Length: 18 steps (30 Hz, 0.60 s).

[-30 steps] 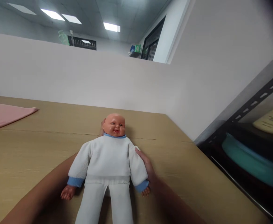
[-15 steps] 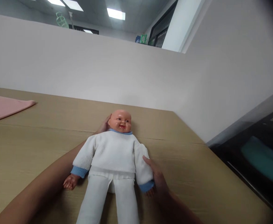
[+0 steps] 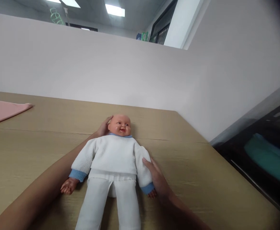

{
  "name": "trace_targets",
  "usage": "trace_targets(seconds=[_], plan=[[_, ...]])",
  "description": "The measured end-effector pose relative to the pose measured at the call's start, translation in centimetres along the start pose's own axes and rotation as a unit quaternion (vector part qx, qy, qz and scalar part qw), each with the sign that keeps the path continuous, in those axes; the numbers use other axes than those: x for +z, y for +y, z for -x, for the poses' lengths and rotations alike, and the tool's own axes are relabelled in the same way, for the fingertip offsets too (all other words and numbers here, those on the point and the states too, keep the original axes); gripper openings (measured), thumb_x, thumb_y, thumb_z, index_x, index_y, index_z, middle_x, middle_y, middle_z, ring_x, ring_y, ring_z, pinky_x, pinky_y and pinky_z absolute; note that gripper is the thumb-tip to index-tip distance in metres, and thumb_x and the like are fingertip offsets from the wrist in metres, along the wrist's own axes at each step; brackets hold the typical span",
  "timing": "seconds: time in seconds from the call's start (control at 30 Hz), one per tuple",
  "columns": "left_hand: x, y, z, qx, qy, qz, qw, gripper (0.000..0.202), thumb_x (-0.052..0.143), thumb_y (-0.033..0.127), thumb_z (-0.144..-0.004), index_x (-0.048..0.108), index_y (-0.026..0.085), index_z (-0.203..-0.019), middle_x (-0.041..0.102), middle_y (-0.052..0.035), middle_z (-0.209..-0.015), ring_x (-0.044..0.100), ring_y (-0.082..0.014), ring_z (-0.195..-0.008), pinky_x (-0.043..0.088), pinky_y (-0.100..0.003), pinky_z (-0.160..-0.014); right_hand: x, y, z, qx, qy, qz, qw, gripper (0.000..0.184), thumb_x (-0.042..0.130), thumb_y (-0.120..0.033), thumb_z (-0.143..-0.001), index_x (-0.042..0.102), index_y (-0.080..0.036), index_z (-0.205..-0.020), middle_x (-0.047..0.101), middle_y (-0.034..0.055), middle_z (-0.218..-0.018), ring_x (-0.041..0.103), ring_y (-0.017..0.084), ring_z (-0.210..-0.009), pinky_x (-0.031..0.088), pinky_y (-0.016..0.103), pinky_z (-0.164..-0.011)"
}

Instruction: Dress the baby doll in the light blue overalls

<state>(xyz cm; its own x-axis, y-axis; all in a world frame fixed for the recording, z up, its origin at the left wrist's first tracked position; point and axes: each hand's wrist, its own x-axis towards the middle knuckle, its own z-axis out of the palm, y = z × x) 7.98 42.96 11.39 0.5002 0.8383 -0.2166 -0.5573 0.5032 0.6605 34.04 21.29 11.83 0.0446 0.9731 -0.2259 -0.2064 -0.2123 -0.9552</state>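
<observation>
Doll (image 3: 112,167) face up on a brown table (image 3: 190,179)

It lies right in front of me, its head (image 3: 120,126) at twelve o'clock and its legs at six. It wears a fuzzy white top (image 3: 114,153) with blue cuffs (image 3: 77,174). From its tummy, my left hand (image 3: 103,127) is at eleven o'clock, against the head. The head hides some fingers, so I can't tell how open that hand is. My right hand (image 3: 160,180), at four o'clock, is curled round the doll's sleeve (image 3: 142,171), thumb on top. Pink cloth (image 3: 4,111) lies at ten. A pale wall (image 3: 94,70) stands at twelve. Something blue-green (image 3: 266,159) sits at three, too blurry to name.
</observation>
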Motion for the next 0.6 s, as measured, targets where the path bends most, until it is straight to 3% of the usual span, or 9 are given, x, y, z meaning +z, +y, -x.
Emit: trace_targets(seconds=[0.17,0.3,0.4,0.5,0.6], plan=[[0.1,-0.2,0.2,0.018,-0.004,-0.005,1.000,0.068,0.053,0.057,-0.112,0.071,0.005,-0.152,0.089,-0.0211,-0.120,0.083,-0.0449,-0.123,0.057,-0.058,-0.123,-0.2,0.3,-0.2,-0.021,-0.014,0.004,1.000,0.079,0.095,-0.076,-0.078,0.080,-0.026,-0.137,0.080,0.0083,-0.151,0.064,0.040,-0.152,0.041,0.052,-0.136],[-0.3,-0.4,0.0,0.044,-0.004,-0.013,0.999,0.066,0.057,0.056,-0.112,0.071,0.006,-0.152,0.087,-0.0224,-0.127,0.083,-0.0434,-0.126,0.057,-0.053,-0.123,-0.1,0.3,-0.1,-0.025,-0.006,0.009,1.000,0.074,0.097,-0.074,-0.077,0.081,-0.027,-0.133,0.080,0.0083,-0.150,0.064,0.040,-0.151,0.041,0.053,-0.136],[-0.6,-0.5,0.0,0.036,-0.002,-0.002,0.999,0.071,0.062,0.060,-0.110,0.068,0.006,-0.156,0.085,-0.0238,-0.132,0.081,-0.0427,-0.130,0.056,-0.051,-0.125,0.3,0.1,0.3,-0.030,0.001,-0.003,1.000,0.067,0.097,-0.068,-0.079,0.082,-0.027,-0.131,0.082,0.0077,-0.146,0.066,0.040,-0.148,0.045,0.051,-0.133],[-0.7,-0.4,0.1,0.013,-0.020,0.009,1.000,0.083,0.061,0.072,-0.108,0.065,0.007,-0.159,0.084,-0.0250,-0.134,0.079,-0.0448,-0.133,0.053,-0.054,-0.127,0.8,-0.3,0.9,-0.023,0.000,-0.015,1.000,0.062,0.096,-0.059,-0.080,0.083,-0.026,-0.131,0.086,0.0073,-0.133,0.071,0.042,-0.142,0.055,0.050,-0.124],[-0.4,-0.3,0.4,0.005,-0.036,-0.003,0.999,0.089,0.055,0.078,-0.108,0.064,0.008,-0.162,0.085,-0.0251,-0.133,0.078,-0.0442,-0.135,0.051,-0.056,-0.129,1.0,-0.6,1.2,-0.035,0.002,-0.035,0.999,0.061,0.095,-0.052,-0.079,0.082,-0.025,-0.133,0.088,0.0070,-0.125,0.072,0.041,-0.138,0.058,0.046,-0.119]])
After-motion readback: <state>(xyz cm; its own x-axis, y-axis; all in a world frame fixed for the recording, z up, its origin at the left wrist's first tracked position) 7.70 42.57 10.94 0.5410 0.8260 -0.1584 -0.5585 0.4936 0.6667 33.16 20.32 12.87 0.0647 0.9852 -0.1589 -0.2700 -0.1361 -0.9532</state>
